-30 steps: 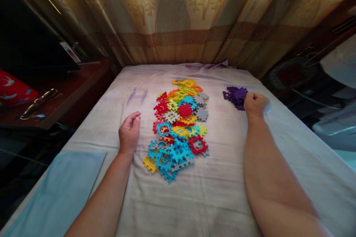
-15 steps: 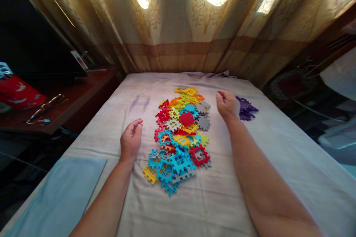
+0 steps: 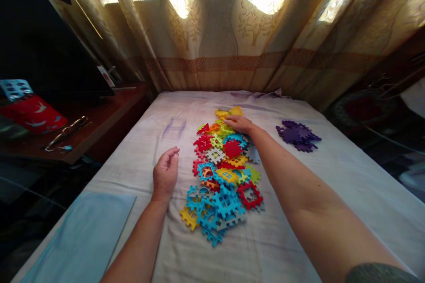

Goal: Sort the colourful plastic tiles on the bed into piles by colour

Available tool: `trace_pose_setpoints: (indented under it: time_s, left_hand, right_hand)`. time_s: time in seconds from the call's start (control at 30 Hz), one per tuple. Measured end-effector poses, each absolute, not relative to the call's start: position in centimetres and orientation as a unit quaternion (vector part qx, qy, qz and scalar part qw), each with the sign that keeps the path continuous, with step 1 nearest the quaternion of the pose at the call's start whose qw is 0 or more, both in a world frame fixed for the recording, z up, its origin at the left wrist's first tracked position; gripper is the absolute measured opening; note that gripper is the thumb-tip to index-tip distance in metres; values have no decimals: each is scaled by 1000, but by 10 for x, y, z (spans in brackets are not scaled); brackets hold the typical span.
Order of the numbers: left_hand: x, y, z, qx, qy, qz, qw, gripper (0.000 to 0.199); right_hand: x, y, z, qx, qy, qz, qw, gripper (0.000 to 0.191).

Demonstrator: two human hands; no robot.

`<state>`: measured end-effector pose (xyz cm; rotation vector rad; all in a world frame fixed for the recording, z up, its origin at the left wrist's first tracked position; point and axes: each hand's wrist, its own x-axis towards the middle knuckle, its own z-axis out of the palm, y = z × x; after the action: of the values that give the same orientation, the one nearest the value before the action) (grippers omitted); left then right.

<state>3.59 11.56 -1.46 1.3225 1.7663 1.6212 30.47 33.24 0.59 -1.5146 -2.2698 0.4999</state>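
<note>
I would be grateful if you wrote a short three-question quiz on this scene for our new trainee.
1. True or false: the purple pieces lie apart from the multicoloured pile.
2. Which hand is over the far part of that pile? A: left; B: right; C: neither.
3. Fill in the blank: beyond the far edge of the pale sheet hangs a ____.

Key: 1. True. 2. B, the right hand. 3. Curtain.

The pale sheet (image 3: 272, 243) bears multicoloured pieces (image 3: 232, 148), purple pieces (image 3: 295, 135), a blue panel (image 3: 89, 230).
</note>
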Motion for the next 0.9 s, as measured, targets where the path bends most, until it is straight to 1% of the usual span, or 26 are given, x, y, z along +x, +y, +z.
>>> trace_pose_setpoints:
  time_s: [0.1,0.27,0.33,0.4,0.47,0.53,0.6,0.67,0.8,0.9]
  left_hand:
    - [36,117,-15,474,629,581,203,36]
    - [34,118,-16,472,628,584,204,37]
    - [34,118,-17,474,627,584,204,37]
    - [35,118,-18,476,626,584,203,37]
    - [35,118,-18,476,625,584,203,36]
    - [36,117,-17,476,627,583,203,35]
    - [36,115,-16,475,631,580,200,34]
    - [37,114,-15,477,636,574,195,33]
    - [37,111,-14,486,637,568,188,31]
    - [37,111,-13,485,639,566,190,30]
  right_hand:
    - [294,311,13,-486,-831,220,156,44]
    - [278,270,28,-387,-877,242,149,41]
    - [277,266,34,-375,-878,255,152,42]
    - [280,276,39,-414,-859,244,179,43]
    - [287,297,40,-494,-820,193,218,44]
    - [292,326,39,-577,-769,141,235,49]
    - [294,354,35,-632,-735,122,214,57]
    - [288,375,29,-651,-729,127,171,61]
    - [264,390,20,-629,-754,153,108,59]
    - [249,380,23,-600,-776,173,81,52]
